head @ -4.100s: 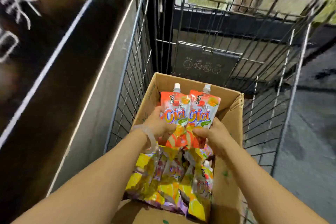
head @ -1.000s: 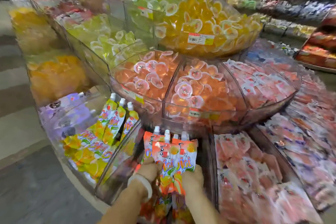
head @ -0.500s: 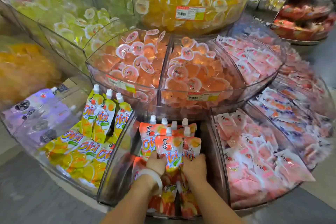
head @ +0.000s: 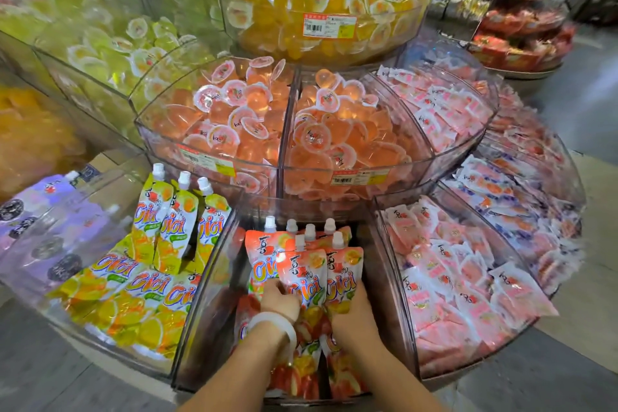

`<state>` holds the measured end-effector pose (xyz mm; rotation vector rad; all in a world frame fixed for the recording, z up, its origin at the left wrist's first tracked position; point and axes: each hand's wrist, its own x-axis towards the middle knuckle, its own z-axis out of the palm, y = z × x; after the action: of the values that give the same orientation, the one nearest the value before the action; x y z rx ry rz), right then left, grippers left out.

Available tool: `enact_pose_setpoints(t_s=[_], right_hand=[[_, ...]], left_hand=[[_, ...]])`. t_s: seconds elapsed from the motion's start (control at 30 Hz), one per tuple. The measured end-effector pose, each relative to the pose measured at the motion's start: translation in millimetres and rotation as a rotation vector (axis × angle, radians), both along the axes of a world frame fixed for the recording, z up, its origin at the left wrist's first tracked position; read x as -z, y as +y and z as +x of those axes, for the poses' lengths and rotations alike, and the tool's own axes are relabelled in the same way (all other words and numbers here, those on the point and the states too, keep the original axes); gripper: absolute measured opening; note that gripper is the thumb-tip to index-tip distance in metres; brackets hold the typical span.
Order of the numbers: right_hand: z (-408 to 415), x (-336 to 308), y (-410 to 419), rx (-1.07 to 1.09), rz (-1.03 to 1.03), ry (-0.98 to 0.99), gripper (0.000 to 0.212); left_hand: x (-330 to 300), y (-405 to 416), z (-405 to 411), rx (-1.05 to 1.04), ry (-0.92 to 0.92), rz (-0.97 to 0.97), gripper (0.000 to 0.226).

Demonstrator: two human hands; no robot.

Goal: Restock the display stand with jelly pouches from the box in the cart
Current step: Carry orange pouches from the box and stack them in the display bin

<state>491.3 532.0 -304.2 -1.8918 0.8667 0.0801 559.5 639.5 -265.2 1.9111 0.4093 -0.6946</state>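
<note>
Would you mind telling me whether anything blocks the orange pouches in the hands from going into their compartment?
Nothing visible blocks them. The left hand and right hand grip the orange pouches already inside the clear compartment, in front of pouches standing at its back. Its open top has no lid, and the side dividers stand apart from the bundle.
</note>
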Motion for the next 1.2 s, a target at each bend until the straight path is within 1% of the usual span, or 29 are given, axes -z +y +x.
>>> enact_pose_setpoints(t_s=[0.07, 0.13, 0.2, 0.27, 0.37, 0.47, 0.53, 0.63, 0.7, 0.83, 0.87, 0.93, 0.97, 1.0, 1.13, 1.2], right_hand=[[-2.1, -16.8, -0.8, -0.032, 0.008, -0.005, 0.06], [-4.9, -41.8, 1.0, -0.031, 0.038, -0.012, 0.06], [-8.4, -55.1, -0.8, -0.046, 0.076, -0.014, 0.063], [-12.5, -57.1, -1.6, -0.095, 0.102, 0.03, 0.071], [-16.0, -48.7, 2.7, -0.128, 0.051, 0.074, 0.079], [-18.2, -42.6, 5.6, -0.176, 0.034, 0.126, 0.096], [-17.9, -37.2, 1.8, -0.209, 0.07, 0.163, 0.109], [-14.8, -35.4, -6.0, -0.243, 0.126, 0.175, 0.123], [-12.5, -36.4, -10.5, -0.255, 0.126, 0.195, 0.127], [-11.9, -48.9, -11.7, -0.292, 0.086, 0.237, 0.123], [-12.1, -54.9, -11.0, -0.306, 0.059, 0.242, 0.12], [-11.3, -69.6, -7.3, -0.348, -0.011, 0.242, 0.116], [-11.6, -79.2, -5.9, -0.38, -0.043, 0.227, 0.113], [-12.0, -89.1, -5.0, -0.404, -0.077, 0.205, 0.109], [-28.3, -134.9, -12.3, -0.462, -0.162, 0.064, 0.087], [-48.8, -160.2, -24.7, -0.451, -0.168, -0.027, 0.082]], left_hand=[[-5.4, 4.1, -0.4, 0.044, -0.048, 0.064, 0.024], [-9.5, 9.8, -2.7, 0.162, -0.08, 0.151, 0.022], [-11.7, 15.2, -6.4, 0.283, -0.084, 0.197, 0.022], [-12.1, 19.2, -9.8, 0.349, -0.061, 0.196, 0.028], [-11.1, 21.6, -10.0, 0.44, -0.096, 0.241, 0.04], [-9.3, 18.7, -9.7, 0.38, -0.05, 0.152, 0.035], [-9.1, 18.1, -11.8, 0.361, -0.047, 0.135, 0.033], [-6.8, 18.4, -13.0, 0.36, -0.063, 0.126, 0.04], [-9.0, 19.2, -13.2, 0.36, -0.062, 0.135, 0.045], [-19.3, 22.1, -10.3, 0.403, -0.101, 0.191, 0.062], [-24.3, 23.6, -9.3, 0.42, -0.113, 0.21, 0.07], [-35.3, 26.3, -7.8, 0.472, -0.145, 0.267, 0.097], [-43.9, 27.0, -9.1, 0.5, -0.172, 0.294, 0.106], [-51.0, 27.2, -10.5, 0.521, -0.207, 0.315, 0.11], [-84.2, 17.4, -26.2, 0.612, -0.405, 0.391, 0.103], [-103.2, 1.8, -38.4, 0.648, -0.529, 0.366, 0.098]])
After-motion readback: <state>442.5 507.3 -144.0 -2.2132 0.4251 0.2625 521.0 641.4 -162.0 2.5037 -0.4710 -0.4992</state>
